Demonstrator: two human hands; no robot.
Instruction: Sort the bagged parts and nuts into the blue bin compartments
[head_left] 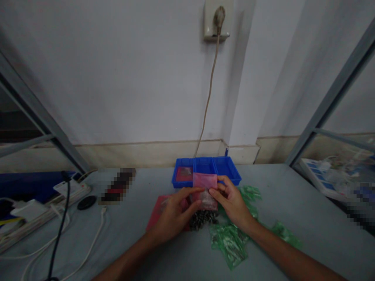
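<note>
Both my hands hold one small pink plastic bag [204, 187] upright above the table. My left hand [172, 212] pinches its left edge with thumb and fingers. My right hand [231, 203] grips its right edge, fingers curled. Something greyish shows in the bag's lower half. Right under the bag lies a heap of small dark metal parts [202, 219]. A stack of pink bags [156, 212] lies flat under my left hand. Green plastic bags [228, 240] are scattered under and beside my right wrist.
A blue three-compartment tray [227, 167] stands behind the hands, with reddish contents in its left cell. At the left are a power strip [72, 188], white and black cables and a black round disc [86, 202]. A cord hangs from a wall socket [216, 21]. Metal frame struts flank both sides.
</note>
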